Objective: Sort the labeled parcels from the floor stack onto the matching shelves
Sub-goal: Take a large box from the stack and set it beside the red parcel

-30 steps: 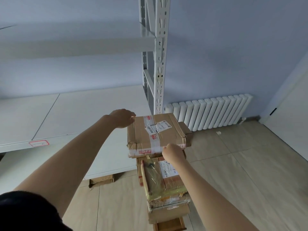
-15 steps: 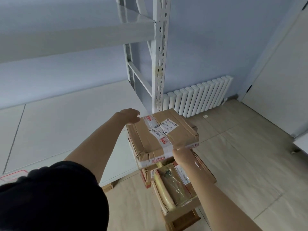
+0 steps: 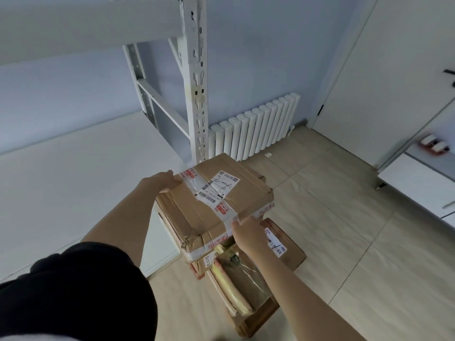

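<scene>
- Head view: a cardboard parcel (image 3: 216,205) with a white label (image 3: 219,187) and red-printed tape is held above the floor stack (image 3: 246,279), beside the white shelf post (image 3: 197,94).
- Its far left corner is gripped by the left hand (image 3: 161,182), fingers curled over the edge.
- Its near right edge is gripped by the right hand (image 3: 248,233), fingers tucked underneath.
- A wide white shelf (image 3: 73,180) is seen to the left; a white radiator (image 3: 256,130) is seen against the wall behind.

A white radiator (image 3: 256,130) stands against the wall beside a door (image 3: 384,77)
</scene>
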